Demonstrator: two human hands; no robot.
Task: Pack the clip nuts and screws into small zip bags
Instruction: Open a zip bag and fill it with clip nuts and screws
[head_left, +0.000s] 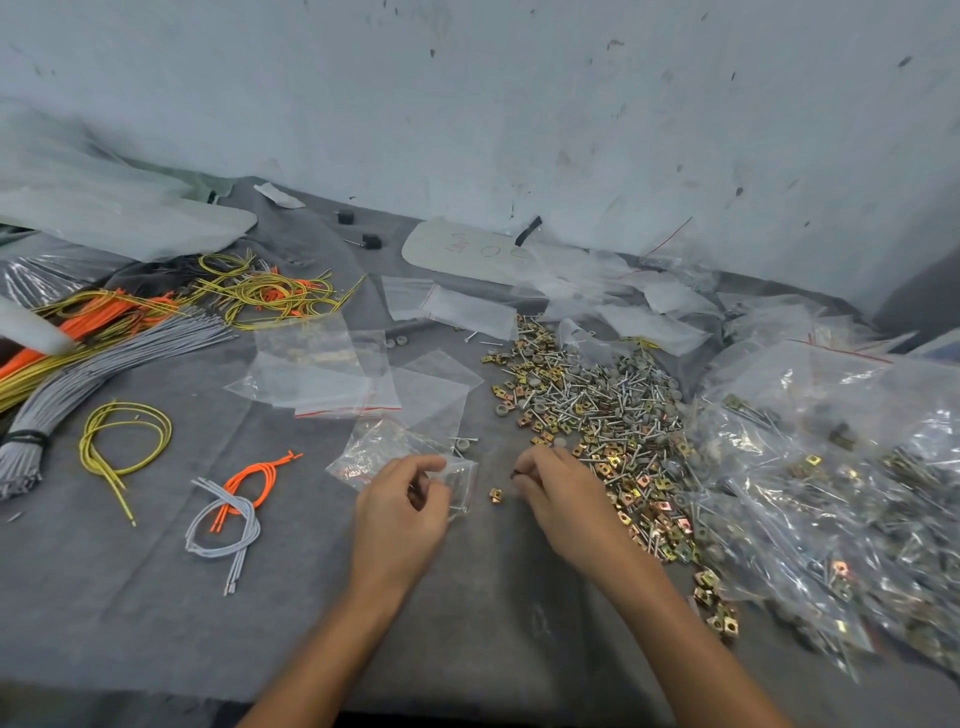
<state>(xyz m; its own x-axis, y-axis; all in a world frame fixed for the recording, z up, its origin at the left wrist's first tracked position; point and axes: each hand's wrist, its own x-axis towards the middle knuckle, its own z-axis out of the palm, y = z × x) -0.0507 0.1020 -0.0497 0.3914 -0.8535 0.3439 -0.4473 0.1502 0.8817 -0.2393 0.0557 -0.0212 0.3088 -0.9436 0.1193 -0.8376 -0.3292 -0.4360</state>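
A small zip bag (464, 480) lies on the desk (130, 613), and the left hand (402, 501) pinches its edge. One clip nut (496, 495) lies just beside it. The right hand (558, 486) pinches something small and dark, near the pile of clip nuts and screws (597, 415).

Glossy clear plastic zip bags (322, 374), shiny metal screws (597, 400), brassy clip nuts (496, 495), matt grey cloth (130, 597).
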